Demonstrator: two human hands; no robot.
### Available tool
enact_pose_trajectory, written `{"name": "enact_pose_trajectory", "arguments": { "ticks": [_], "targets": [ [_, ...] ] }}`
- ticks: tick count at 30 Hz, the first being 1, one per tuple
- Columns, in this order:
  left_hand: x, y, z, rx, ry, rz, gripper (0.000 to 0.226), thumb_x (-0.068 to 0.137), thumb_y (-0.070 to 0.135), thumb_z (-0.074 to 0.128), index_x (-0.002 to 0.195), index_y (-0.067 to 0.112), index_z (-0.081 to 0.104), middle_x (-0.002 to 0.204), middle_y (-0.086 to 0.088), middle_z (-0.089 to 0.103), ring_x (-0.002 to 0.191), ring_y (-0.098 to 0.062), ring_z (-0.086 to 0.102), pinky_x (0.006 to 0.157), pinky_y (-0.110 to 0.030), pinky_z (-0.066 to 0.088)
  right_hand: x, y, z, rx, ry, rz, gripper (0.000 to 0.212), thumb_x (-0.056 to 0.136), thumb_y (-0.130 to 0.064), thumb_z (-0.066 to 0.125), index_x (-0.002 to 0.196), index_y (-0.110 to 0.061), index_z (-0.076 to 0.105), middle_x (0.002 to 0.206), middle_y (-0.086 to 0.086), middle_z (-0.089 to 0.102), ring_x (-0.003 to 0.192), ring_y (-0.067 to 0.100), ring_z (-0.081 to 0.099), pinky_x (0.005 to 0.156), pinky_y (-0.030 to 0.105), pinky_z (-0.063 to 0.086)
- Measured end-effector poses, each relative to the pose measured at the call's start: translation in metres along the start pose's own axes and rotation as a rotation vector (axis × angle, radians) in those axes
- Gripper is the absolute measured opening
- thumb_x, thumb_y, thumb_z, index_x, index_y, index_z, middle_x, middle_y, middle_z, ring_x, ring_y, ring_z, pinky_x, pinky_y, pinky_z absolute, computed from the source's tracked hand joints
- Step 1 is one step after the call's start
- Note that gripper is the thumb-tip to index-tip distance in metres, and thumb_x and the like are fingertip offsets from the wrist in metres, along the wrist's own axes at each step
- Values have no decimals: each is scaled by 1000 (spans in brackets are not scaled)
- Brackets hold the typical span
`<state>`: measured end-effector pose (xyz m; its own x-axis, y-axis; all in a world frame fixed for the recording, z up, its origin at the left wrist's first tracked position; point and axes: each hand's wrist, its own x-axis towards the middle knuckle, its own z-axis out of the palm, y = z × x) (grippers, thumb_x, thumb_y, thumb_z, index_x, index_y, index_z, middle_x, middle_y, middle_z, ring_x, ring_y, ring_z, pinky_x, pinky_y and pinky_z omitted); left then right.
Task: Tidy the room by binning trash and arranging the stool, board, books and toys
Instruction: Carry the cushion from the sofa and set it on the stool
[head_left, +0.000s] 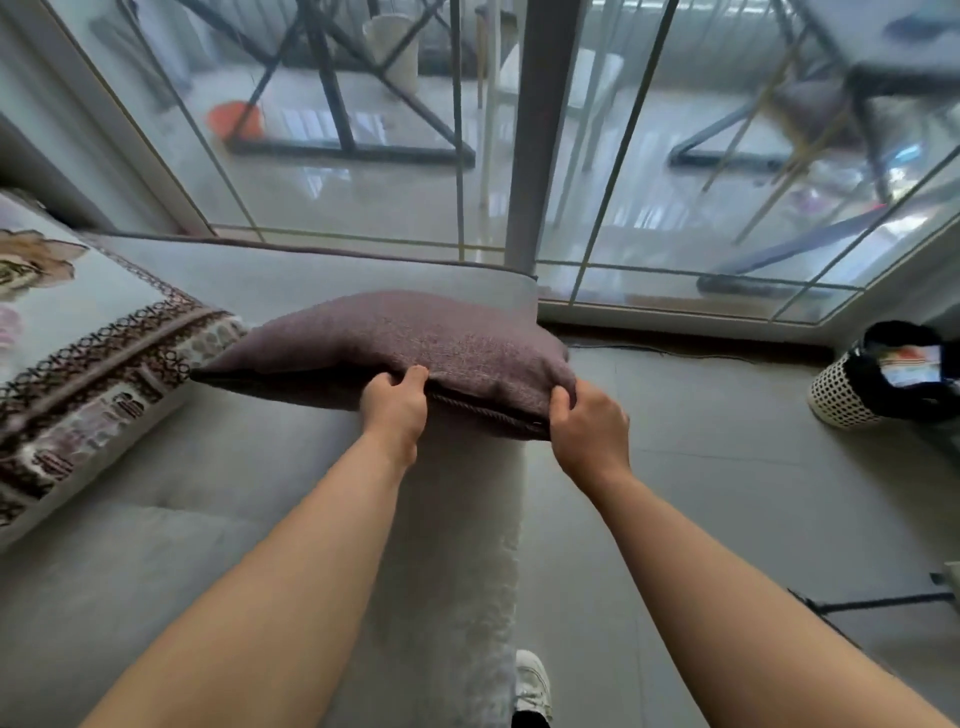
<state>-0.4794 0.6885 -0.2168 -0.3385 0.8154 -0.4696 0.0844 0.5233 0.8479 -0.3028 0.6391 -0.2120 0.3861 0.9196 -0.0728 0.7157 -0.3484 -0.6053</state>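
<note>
My left hand and right hand both grip the near edge of the cushion, a mauve one with a corded seam. The left fingers curl over the top of that edge near its middle. The right hand pinches the near right corner, thumb against the seam. The cushion lies almost flat between my hands and the glass doors, over the end of the grey sofa; I cannot tell whether it rests on the sofa or hangs just above it. Its far left corner points at a patterned cushion that leans on the sofa's left side, just beside it. A white fluffy throw drapes down the sofa's end below my hands. On the floor to the right, well apart, stands a white perforated bin with a black liner and something colourful inside. My white shoe shows at the bottom, beside the throw.
</note>
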Motion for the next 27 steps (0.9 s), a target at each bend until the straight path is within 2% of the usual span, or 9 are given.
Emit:
{"name": "enact_pose_trajectory", "arguments": {
  "ticks": [2,4,6,12,15,18,21,24,27],
  "targets": [
    [-21,20,0,52,-32,65,54,91,32,59,122,-11,52,126,-29,55,115,-42,54,93,-48,46,-12,-3,-25,16,42,23,29,98,-22,39,90,-3,60,86,17,65,77,32,52,96,45,40],
    [-48,38,1,125,-96,152,37,91,30,59,95,-7,61,94,-22,64,86,-33,57,69,-37,46,-29,-1,-54,35,100,54,33,98,-22,38,96,-1,63,93,22,67,87,39,59,82,41,43],
    [-77,53,1,165,-169,191,32,93,30,57,75,3,56,71,-8,54,73,-25,49,60,-31,37,-46,1,-81,23,143,82,37,100,-24,35,97,-1,64,95,21,67,90,39,60,71,35,39],
    [-163,75,27,204,-379,252,34,93,32,57,77,3,64,85,-12,63,83,-27,58,79,-37,48,-107,29,-176,-68,328,188,40,99,-26,34,94,-1,66,99,21,67,92,38,60,73,36,41],
    [-208,78,49,213,-484,264,36,94,31,57,65,9,57,77,-11,58,76,-25,55,73,-34,45,-138,53,-218,-90,397,257,39,98,-26,36,85,-2,64,97,20,67,90,36,60,68,32,34],
    [-268,74,76,272,-615,280,36,92,33,59,65,10,57,77,-13,57,73,-24,53,69,-34,44,-183,88,-267,-102,477,365,39,98,-27,35,85,-4,64,100,19,67,94,36,59,69,30,31],
    [-330,64,104,308,-746,291,31,92,32,61,74,6,64,77,-14,60,73,-25,55,71,-35,49,-230,124,-310,-120,562,452,39,98,-25,35,88,-1,65,100,20,67,94,36,60,69,31,32],
    [-397,53,136,315,-886,340,28,89,27,63,83,1,70,84,-19,68,78,-33,64,81,-42,56,-286,161,-357,-123,658,559,38,97,-25,35,79,-4,62,95,21,67,89,37,60,68,32,35],
    [-477,41,164,328,-1003,393,24,89,25,63,81,4,70,86,-20,70,82,-35,66,84,-47,56,-344,201,-403,-103,758,657,37,96,-25,36,74,-6,59,91,20,66,87,37,60,67,32,34]
  ]
}}
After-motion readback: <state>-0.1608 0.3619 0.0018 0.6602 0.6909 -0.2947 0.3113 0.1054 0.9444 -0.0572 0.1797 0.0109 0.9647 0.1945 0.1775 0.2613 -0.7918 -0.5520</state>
